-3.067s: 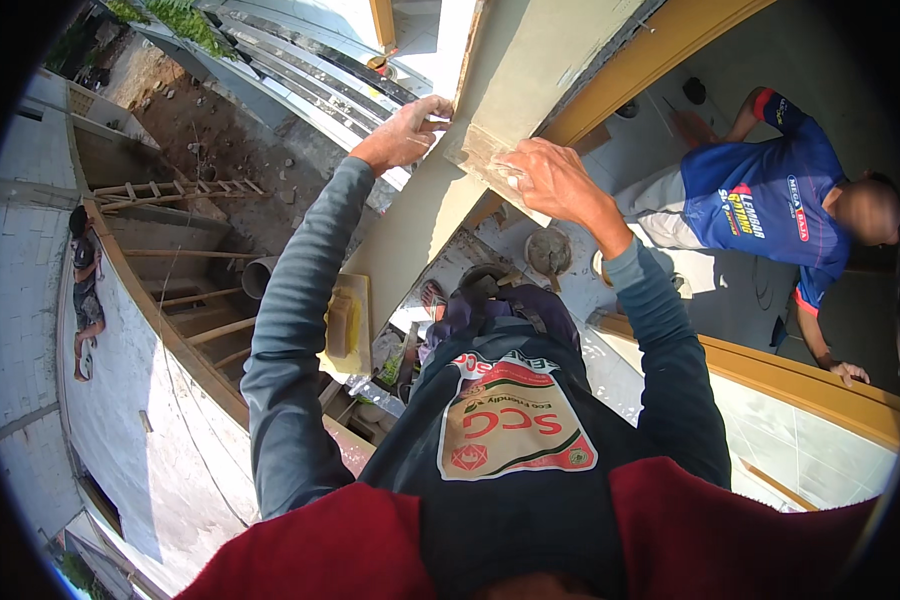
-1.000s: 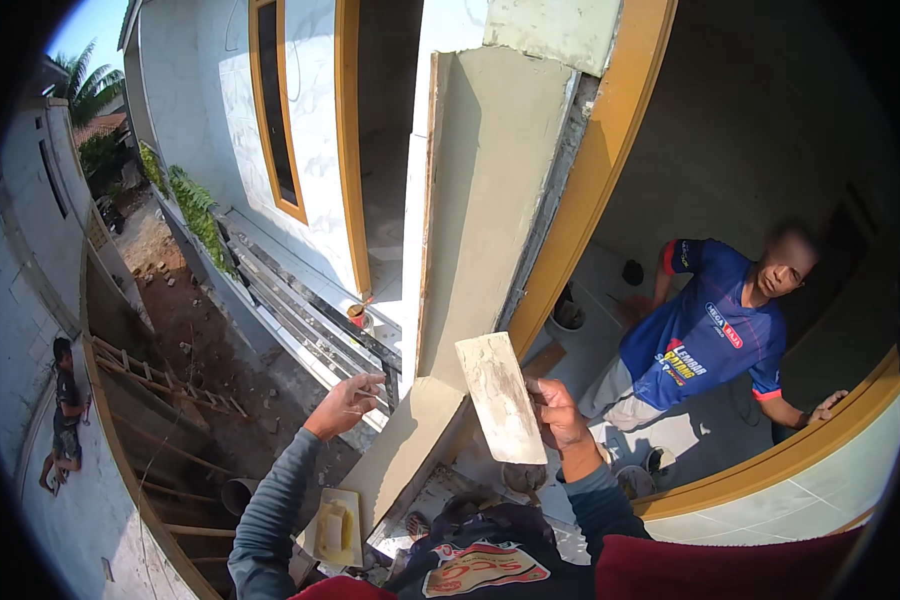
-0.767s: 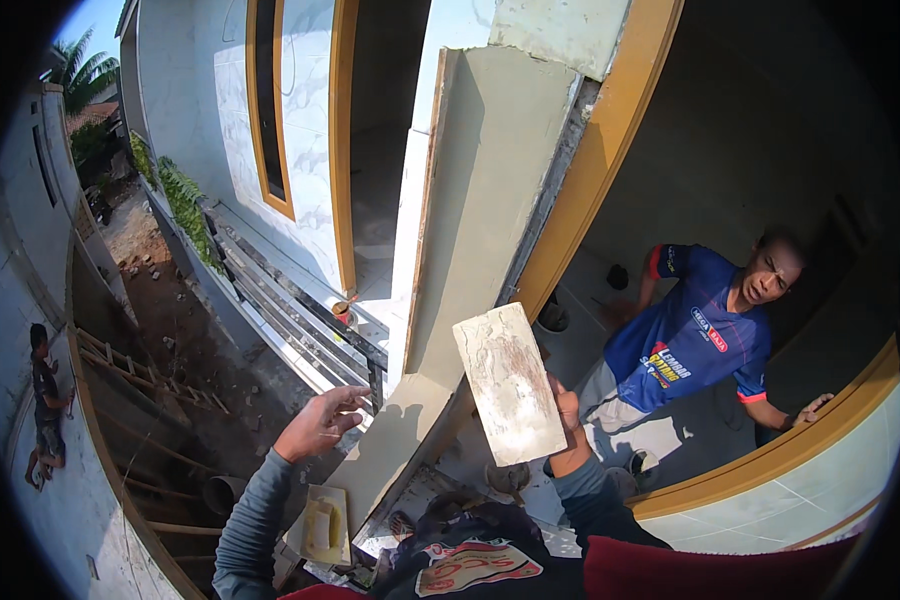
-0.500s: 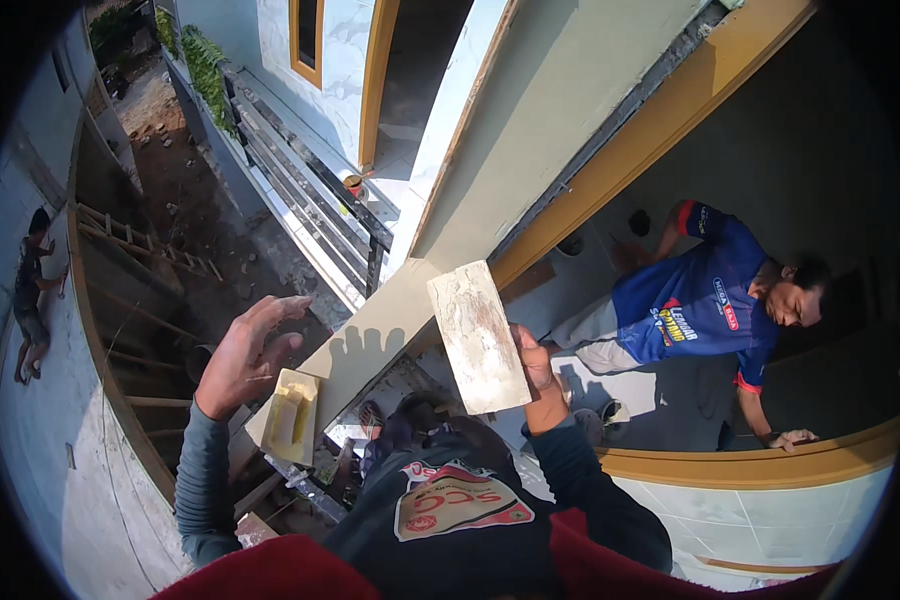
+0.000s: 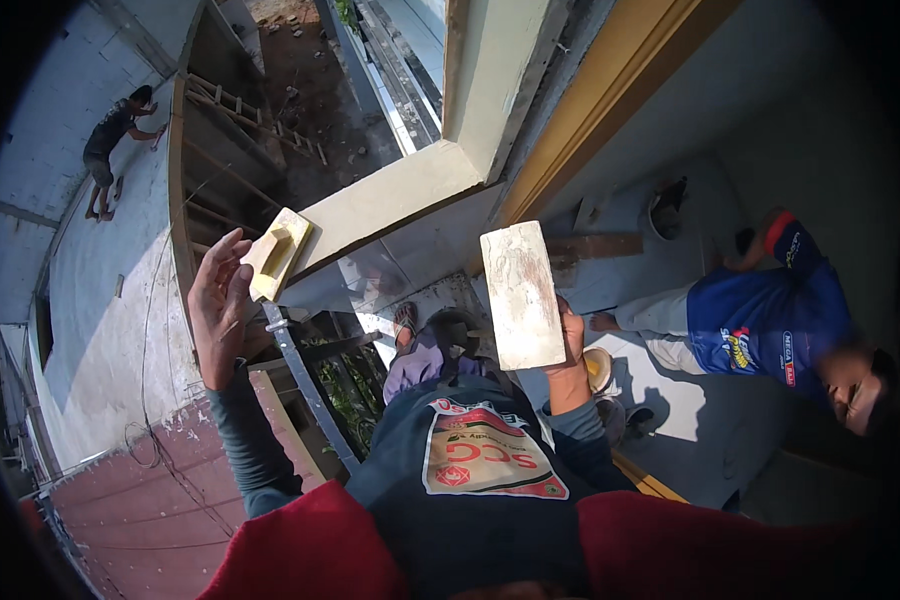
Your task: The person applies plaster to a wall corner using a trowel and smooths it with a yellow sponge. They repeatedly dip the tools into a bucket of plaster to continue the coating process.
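Note:
My right hand [image 5: 572, 335] grips a rectangular plastering float [image 5: 523, 296] from behind. Its flat, pale face is turned up and smeared with dried plaster; any handle is hidden beneath. A second float, yellow with a raised grip [image 5: 278, 253], lies at the outer end of a plastered ledge [image 5: 390, 205]. Just left of that yellow float is my left hand [image 5: 220, 300], fingers apart and holding nothing. Whether its fingertips touch the float's edge I cannot tell.
Inside the doorway at right is a person in a blue shirt [image 5: 770, 320]; a bucket [image 5: 665, 210] stands beyond. Another person [image 5: 118, 145] works at the far-left wall. An orange frame [image 5: 610, 100] borders the ledge. Below it runs a metal bar [image 5: 310, 385].
The view has swung, bringing more of the left wall into sight. My left hand has come down to the yellow float's left side. My right hand still holds its float.

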Action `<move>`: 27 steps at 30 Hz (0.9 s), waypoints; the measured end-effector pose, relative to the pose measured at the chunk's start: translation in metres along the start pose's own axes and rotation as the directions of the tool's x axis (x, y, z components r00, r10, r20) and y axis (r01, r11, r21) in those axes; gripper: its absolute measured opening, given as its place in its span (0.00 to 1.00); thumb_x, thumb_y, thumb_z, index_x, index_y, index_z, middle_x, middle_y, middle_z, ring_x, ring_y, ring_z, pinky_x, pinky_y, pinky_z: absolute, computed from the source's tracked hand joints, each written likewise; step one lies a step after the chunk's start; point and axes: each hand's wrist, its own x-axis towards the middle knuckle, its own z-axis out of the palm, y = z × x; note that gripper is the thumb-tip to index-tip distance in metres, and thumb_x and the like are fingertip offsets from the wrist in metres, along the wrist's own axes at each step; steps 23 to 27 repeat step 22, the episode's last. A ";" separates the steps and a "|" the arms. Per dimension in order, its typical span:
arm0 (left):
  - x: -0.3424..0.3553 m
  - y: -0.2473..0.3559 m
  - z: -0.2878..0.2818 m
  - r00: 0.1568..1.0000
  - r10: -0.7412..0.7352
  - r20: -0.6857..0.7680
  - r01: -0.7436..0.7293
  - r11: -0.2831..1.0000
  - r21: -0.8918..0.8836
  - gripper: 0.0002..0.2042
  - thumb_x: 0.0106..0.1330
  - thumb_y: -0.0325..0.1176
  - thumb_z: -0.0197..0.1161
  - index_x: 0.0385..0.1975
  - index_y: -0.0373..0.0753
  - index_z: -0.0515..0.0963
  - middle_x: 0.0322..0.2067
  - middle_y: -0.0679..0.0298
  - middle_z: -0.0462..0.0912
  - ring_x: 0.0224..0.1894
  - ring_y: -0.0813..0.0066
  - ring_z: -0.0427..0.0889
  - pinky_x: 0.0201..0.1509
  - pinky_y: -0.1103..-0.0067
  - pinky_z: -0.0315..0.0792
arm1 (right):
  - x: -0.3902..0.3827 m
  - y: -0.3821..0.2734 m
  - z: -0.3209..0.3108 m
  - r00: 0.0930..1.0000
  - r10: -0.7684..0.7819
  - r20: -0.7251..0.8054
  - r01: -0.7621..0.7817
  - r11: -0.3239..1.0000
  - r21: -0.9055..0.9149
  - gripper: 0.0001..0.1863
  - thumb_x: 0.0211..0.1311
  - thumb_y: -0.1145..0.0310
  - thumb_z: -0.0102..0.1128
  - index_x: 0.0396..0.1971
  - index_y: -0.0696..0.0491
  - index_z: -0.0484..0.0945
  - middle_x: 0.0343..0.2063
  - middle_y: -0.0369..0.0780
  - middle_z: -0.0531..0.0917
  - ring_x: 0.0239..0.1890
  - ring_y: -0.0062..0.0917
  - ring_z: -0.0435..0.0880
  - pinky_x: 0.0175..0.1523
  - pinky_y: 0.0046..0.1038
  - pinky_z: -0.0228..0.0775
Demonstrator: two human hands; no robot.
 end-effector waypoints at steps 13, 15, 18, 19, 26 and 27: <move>-0.094 -0.002 0.150 0.922 -0.067 0.381 0.166 0.958 -0.234 0.21 0.69 0.29 0.63 0.60 0.33 0.71 0.51 0.56 0.80 0.56 0.71 0.78 0.59 0.74 0.73 | 0.020 -0.009 0.008 0.996 0.073 0.053 -0.062 0.982 -0.180 0.24 0.67 0.71 0.47 0.62 0.62 0.69 0.54 0.45 0.81 0.52 0.30 0.83 0.58 0.30 0.75; -0.075 0.002 0.140 0.927 -0.029 0.375 0.113 0.972 -0.205 0.20 0.69 0.29 0.63 0.60 0.34 0.72 0.51 0.57 0.80 0.56 0.70 0.78 0.58 0.74 0.73 | 0.039 -0.013 0.035 1.000 -0.010 0.002 0.009 0.856 -0.517 0.23 0.67 0.73 0.51 0.60 0.64 0.71 0.52 0.43 0.81 0.48 0.24 0.84 0.55 0.24 0.73; -0.037 0.005 0.121 0.942 0.102 0.321 -0.057 0.987 -0.147 0.19 0.67 0.30 0.65 0.57 0.35 0.76 0.49 0.56 0.81 0.54 0.68 0.81 0.55 0.74 0.75 | 0.077 -0.022 0.075 0.943 -0.199 0.267 0.271 -0.012 -0.963 0.17 0.67 0.69 0.59 0.51 0.61 0.79 0.43 0.45 0.84 0.43 0.32 0.85 0.51 0.28 0.73; -0.028 0.004 0.114 0.946 0.108 0.305 -0.062 0.986 -0.157 0.19 0.66 0.29 0.65 0.56 0.35 0.76 0.50 0.55 0.82 0.53 0.67 0.81 0.54 0.75 0.76 | 0.087 -0.022 0.088 0.910 -0.205 0.360 0.303 -0.264 -0.916 0.16 0.67 0.66 0.59 0.50 0.57 0.81 0.42 0.48 0.82 0.44 0.37 0.84 0.52 0.31 0.73; -0.003 -0.001 0.098 0.945 0.149 0.291 -0.094 0.977 -0.193 0.19 0.67 0.28 0.64 0.57 0.36 0.76 0.51 0.55 0.81 0.54 0.67 0.81 0.55 0.75 0.76 | 0.123 -0.017 0.098 0.937 -0.122 0.329 0.171 -0.659 -0.732 0.18 0.65 0.64 0.62 0.52 0.55 0.81 0.47 0.47 0.82 0.53 0.32 0.81 0.56 0.38 0.71; -0.003 -0.001 0.098 0.945 0.149 0.291 -0.094 0.977 -0.193 0.19 0.67 0.28 0.64 0.57 0.36 0.76 0.51 0.55 0.81 0.54 0.67 0.81 0.55 0.75 0.76 | 0.123 -0.017 0.098 0.937 -0.122 0.329 0.171 -0.659 -0.732 0.18 0.65 0.64 0.62 0.52 0.55 0.81 0.47 0.47 0.82 0.53 0.32 0.81 0.56 0.38 0.71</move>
